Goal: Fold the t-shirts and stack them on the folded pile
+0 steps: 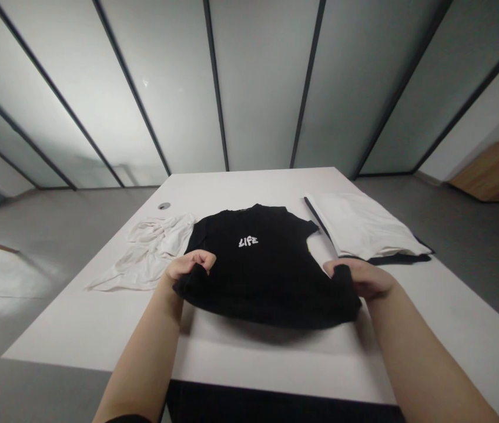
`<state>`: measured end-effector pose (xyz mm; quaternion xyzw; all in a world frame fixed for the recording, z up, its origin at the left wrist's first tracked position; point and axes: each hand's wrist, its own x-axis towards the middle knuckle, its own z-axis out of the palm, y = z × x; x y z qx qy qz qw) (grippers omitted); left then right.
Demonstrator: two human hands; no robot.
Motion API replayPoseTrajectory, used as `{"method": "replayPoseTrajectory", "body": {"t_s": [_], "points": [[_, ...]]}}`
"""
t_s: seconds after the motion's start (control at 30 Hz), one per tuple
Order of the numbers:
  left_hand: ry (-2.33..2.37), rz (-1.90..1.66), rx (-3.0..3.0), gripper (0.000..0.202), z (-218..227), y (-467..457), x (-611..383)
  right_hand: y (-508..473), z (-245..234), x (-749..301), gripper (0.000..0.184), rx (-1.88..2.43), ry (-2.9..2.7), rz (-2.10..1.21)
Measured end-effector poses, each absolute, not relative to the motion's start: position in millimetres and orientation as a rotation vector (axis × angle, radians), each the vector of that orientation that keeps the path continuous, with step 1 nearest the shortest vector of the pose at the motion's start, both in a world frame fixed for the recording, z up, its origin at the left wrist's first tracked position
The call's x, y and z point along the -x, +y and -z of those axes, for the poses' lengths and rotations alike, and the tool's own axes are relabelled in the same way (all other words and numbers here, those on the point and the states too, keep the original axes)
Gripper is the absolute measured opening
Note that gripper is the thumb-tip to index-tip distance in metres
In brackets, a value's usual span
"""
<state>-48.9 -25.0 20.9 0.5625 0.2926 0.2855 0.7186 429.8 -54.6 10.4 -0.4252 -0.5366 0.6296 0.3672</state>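
A black T-shirt [249, 276] with white lettering on its chest lies spread on the white table [284, 367], collar toward the far side. My left hand [191, 265] is closed on the shirt's lower left corner, and my right hand [361, 277] grips the lower right corner. Between them the hem is lifted off the tabletop and sags in the middle. The shirt's right sleeve sticks out to the side; the left sleeve lies partly beside a crumpled white garment.
The crumpled white garment [152, 249] lies left of the shirt. At the right is a flat stack of white and dark clothes [364, 226]. A round grommet [164, 206] sits near the table's left edge. Frosted glass panels [258, 82] stand behind the table.
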Motion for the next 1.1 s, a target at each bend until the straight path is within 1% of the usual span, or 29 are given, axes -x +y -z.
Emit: {"method": "replayPoseTrajectory", "body": {"t_s": [0.1,0.17,0.2,0.27,0.33,0.43,0.53,0.67,0.77,0.87,0.97,1.1], "points": [[0.484,-0.524,-1.205,0.08,-13.3,-27.6,53.7,-61.5,-15.5,-438.0,0.074,0.931,-1.396,-2.059],[0.447,-0.54,-1.184,0.08,-12.7,-25.3,50.9,-58.9,-21.8,-434.4,0.086,0.908,-1.373,-2.175],[0.459,-0.573,-1.178,0.078,-13.7,-23.0,47.9,-56.2,-24.7,-430.5,0.088,0.906,-1.372,-2.204],[0.558,-0.653,-1.176,0.068,-16.6,-16.3,39.3,-49.4,-27.9,-420.9,0.086,0.901,-1.375,-2.206],[0.744,-0.725,-1.202,0.055,-17.6,-7.9,29.3,-42.1,-25.9,-410.9,0.075,0.93,-1.386,-2.129],[1.102,-0.788,-1.365,0.038,-11.0,4.8,17.1,-31.9,-15.0,-398.0,0.053,1.135,-1.391,-1.851],[1.365,-0.739,-1.611,0.034,-0.3,12.5,10.8,-24.3,-1.9,-388.1,0.038,1.412,-1.442,-1.559],[1.56,-0.558,-1.989,0.03,4.0,9.7,1.7,-20.0,8.1,-377.7,0.032,1.611,-1.604,-1.389],[1.73,-0.371,-2.198,0.041,1.2,-0.3,-13.7,-19.1,10.5,-371.5,0.034,1.698,-1.729,-1.296],[1.94,-0.186,-2.244,0.055,-0.6,-12.7,-34.3,-19.1,9.9,-365.7,0.042,1.697,-2.009,-1.084],[2.032,-0.048,-2.279,0.064,1.2,-22.5,-53.8,-22.3,5.9,-358.0,0.055,1.695,-2.294,-0.854],[2.082,0.092,-2.278,0.074,7.7,-25.8,-69.2,-30.4,-6.3,-344.4,0.077,1.833,-2.455,-0.779]]}}
